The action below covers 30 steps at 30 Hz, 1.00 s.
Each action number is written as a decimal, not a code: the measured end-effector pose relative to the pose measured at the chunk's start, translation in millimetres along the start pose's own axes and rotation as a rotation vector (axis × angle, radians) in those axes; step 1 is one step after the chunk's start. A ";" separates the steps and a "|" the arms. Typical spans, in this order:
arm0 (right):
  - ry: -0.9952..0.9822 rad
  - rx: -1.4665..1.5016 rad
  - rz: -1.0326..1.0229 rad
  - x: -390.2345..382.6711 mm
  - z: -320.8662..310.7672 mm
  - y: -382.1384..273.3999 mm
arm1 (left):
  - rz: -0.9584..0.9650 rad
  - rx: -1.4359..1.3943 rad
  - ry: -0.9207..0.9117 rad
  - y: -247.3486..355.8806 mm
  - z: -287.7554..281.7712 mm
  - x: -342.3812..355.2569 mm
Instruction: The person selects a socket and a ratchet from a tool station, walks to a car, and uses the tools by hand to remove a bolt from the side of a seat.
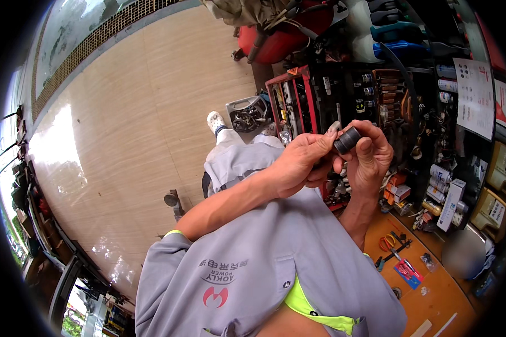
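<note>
A short black cylinder (347, 140) with grooves round its side is held between both hands in front of my chest. It could be a socket or a bushing; its exact kind cannot be made out. My left hand (301, 163) pinches its near-left side with thumb and fingers. From the other side, my right hand (372, 158) curls round it, with the thumb beside its lower end and the fingers behind. Some fingertips of both hands are hidden behind the part and behind each other.
An orange-brown bench (433, 303) at lower right bears orange-handled scissors (387, 242) and a red-blue packet (409, 273). Beyond my hands are a red tool rack (308, 95), a grey bin (230, 106) of metal parts and a red tank (272, 45). Cans and a white box (451, 205) stand right.
</note>
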State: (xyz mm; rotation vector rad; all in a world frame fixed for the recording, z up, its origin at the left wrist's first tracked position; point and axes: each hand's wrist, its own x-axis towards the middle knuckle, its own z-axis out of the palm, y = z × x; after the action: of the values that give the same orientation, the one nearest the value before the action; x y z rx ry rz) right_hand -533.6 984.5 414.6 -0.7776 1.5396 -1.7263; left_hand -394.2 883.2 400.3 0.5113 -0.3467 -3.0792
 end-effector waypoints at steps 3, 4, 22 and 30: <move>0.014 0.003 0.035 -0.5 -0.1 1.1 | -0.005 -0.034 -0.019 -0.6 -2.5 0.3; 0.018 0.001 0.040 -0.2 0.8 1.1 | -0.003 -0.034 -0.018 -0.6 -3.4 0.1; 0.112 -0.124 0.088 4.1 41.3 -12.3 | 0.018 -0.144 -0.021 8.5 -21.5 -17.7; 0.061 -0.122 0.155 2.1 49.9 -14.2 | 0.022 -0.222 -0.069 8.9 -31.7 -26.0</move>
State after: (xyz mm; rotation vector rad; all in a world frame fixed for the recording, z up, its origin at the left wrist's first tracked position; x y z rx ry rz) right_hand -496.1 954.6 434.6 -0.6522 1.7132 -1.5674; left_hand -359.8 868.6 381.3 0.3918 -0.0090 -3.0655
